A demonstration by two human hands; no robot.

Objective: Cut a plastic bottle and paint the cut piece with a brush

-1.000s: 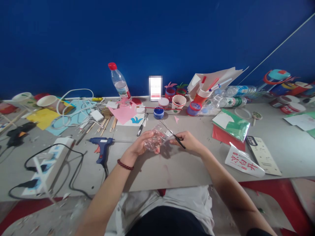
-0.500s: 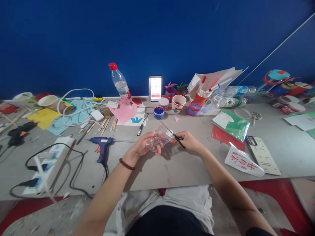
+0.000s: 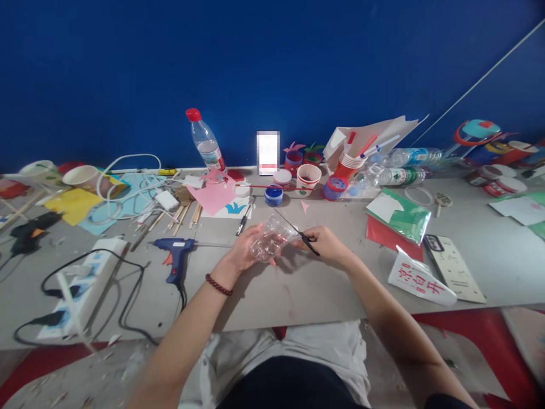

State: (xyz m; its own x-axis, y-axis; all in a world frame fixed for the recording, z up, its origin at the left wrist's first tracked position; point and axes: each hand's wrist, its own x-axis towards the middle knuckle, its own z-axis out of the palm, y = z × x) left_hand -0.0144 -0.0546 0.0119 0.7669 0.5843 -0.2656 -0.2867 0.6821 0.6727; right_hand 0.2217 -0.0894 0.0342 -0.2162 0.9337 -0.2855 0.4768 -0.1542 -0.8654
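A clear piece of plastic bottle is held above the table by my left hand, the fingers wrapped round its left side and underside. Black-handled scissors are in my right hand, their blades pointing up and left across the right rim of the plastic. Whether the blades are cutting into it I cannot tell. Left of my left hand lies a blue hot glue gun, a glue stick in its back end. A black pen and blue paint pot lie just beyond the plastic.
A red-capped bottle stands by the wall. A white power strip with black cables lies at left. At right are green paper in a plastic sleeve, a phone and a peeled label. Paper cups stand at the back.
The plastic bottle piece has turned in my left hand, showing more of its ridged bottom. The scissors stay in nearly the same spot in my right hand.
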